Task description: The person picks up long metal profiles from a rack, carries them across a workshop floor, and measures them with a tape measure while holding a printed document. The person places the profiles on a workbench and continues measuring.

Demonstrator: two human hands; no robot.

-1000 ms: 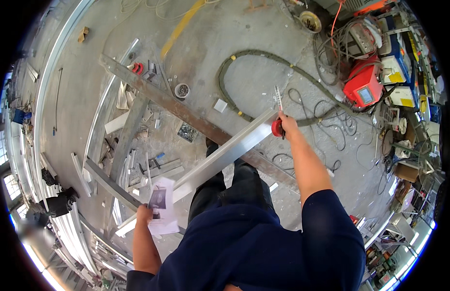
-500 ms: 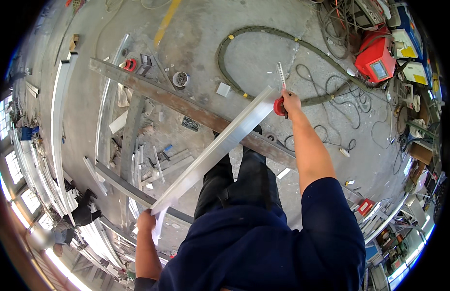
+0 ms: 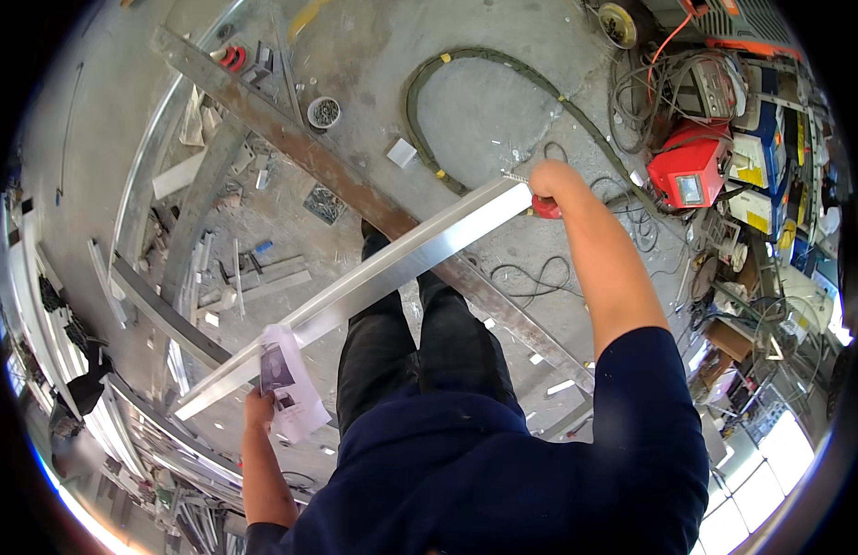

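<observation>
A long silvery aluminium profile runs slantwise across my front, from lower left to upper right. My left hand is closed on a printed paper sheet, which hangs over the profile's lower part. The profile passes behind that sheet, and whether these fingers also grip the metal is hidden. At the upper end my right hand is closed around a red tape measure. A short length of its blade sticks out beside the profile's end.
A rusty steel beam crosses beneath the profile. Beyond it stand a small bucket of hardware and a tray of small parts. A thick hose loops on the floor near a red machine. Metal offcuts lie to the left.
The profile now reaches well past my left hand at its lower end. The paper has turned its printed side into view. My right hand has rotated at the upper end, and the view has shifted.
</observation>
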